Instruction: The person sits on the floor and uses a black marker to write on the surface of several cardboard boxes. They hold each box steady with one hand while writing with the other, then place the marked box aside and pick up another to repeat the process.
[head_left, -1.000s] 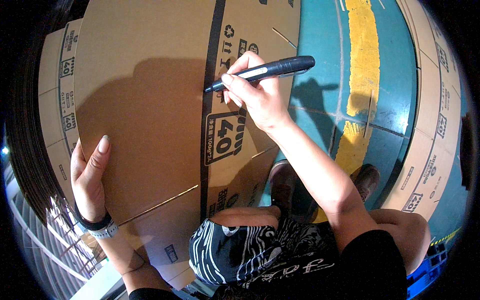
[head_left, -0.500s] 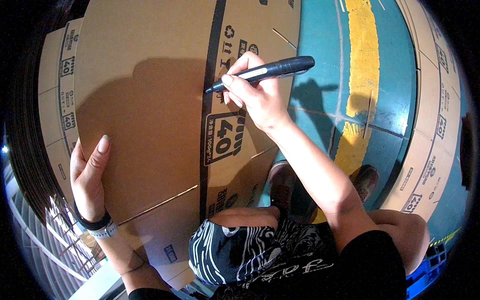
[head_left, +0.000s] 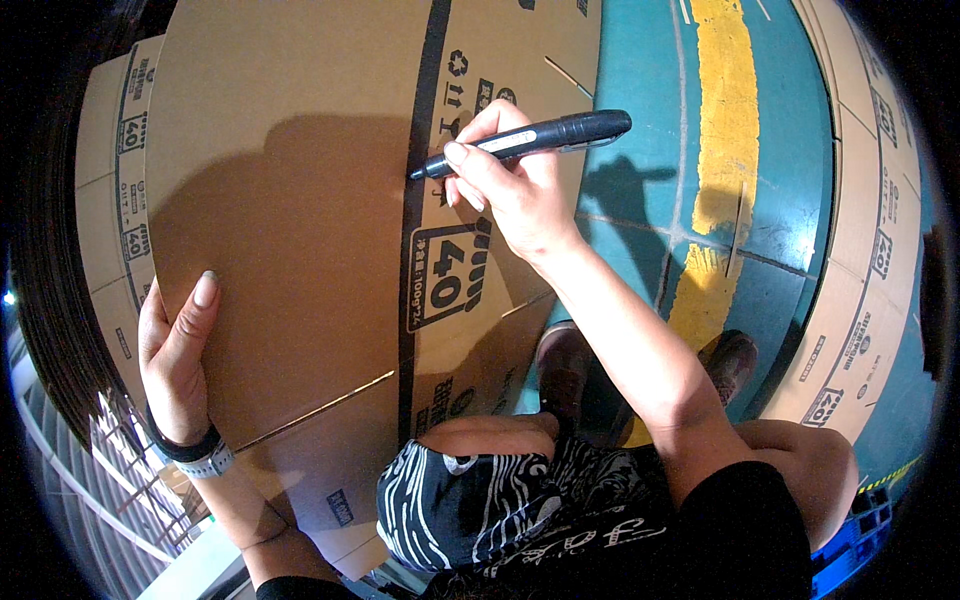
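Note:
A large flat cardboard sheet [head_left: 300,210], brown with a black stripe and printed marks along its right side, stands tilted before me. My left hand [head_left: 182,350] grips its left edge, the thumb on the face and the fingers mostly hidden behind. In my right hand [head_left: 505,180] is a black marker pen [head_left: 560,132], pinched between thumb and fingers, with its tip end pointing left. That tip meets or hovers just over the black stripe; I cannot tell whether it touches.
More printed cardboard sheets [head_left: 105,210] are stacked at the left. Another cardboard stack [head_left: 865,200] stands at the right, across a green floor [head_left: 640,130] with a yellow line [head_left: 725,90]. My shoes are on that floor. A blue plastic pallet [head_left: 860,540] shows at the lower right.
The marker tip has shifted very slightly upward along the stripe. My left hand keeps its grip on the sheet's edge, nearly unmoved.

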